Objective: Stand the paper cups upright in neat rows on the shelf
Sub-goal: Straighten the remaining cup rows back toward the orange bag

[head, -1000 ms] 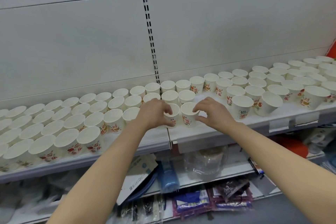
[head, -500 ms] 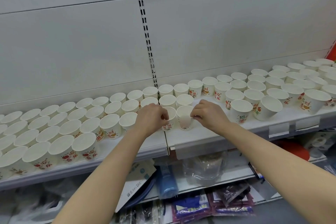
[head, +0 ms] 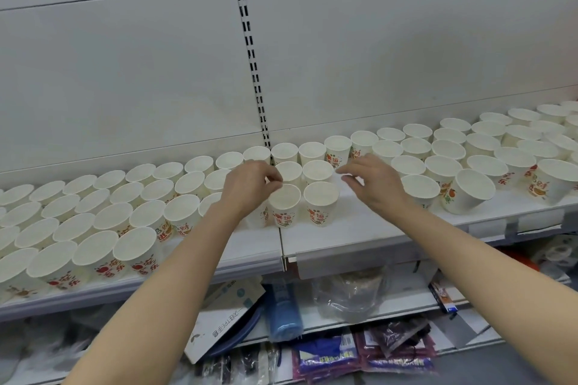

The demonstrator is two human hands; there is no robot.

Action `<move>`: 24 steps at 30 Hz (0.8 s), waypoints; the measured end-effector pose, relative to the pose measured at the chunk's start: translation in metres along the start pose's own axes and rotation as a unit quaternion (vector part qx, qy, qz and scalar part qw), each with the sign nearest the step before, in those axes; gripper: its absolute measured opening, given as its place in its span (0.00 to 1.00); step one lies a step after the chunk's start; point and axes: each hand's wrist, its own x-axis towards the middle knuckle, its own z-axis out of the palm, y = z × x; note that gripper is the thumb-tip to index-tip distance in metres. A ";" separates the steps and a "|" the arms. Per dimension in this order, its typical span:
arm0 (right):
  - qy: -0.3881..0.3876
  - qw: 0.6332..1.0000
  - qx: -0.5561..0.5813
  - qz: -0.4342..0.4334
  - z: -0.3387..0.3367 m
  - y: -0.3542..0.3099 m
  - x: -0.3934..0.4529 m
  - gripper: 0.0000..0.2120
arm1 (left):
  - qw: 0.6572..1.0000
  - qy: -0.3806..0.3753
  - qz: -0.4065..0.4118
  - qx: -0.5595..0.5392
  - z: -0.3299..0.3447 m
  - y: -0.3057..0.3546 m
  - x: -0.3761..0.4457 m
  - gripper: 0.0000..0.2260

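Lifted off the right front cup (head: 321, 206) since half a second ago: right hand (head: 373, 184), fingers loosely spread, holding nothing. Left hand (head: 250, 186) curled, fingertips pinched at the rim of the left front cup (head: 284, 204) (both cups upright on the shelf (head: 359, 237)).

Bright, even light from overhead, soft shadows only; the shelf (head: 359, 241) bows at the edges, and far corners blur.
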 end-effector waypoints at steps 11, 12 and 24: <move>-0.212 0.977 -0.012 0.003 0.018 0.013 0.041 0.07 | 0.994 -0.079 0.006 0.080 0.015 0.003 0.045 0.06; -0.203 0.979 -0.011 -0.003 0.020 0.014 0.042 0.06 | 0.993 -0.084 0.004 0.081 0.016 0.003 0.045 0.05; -0.054 0.998 0.034 0.028 0.027 0.013 0.032 0.04 | 1.000 -0.017 -0.009 -0.013 0.007 0.004 0.024 0.03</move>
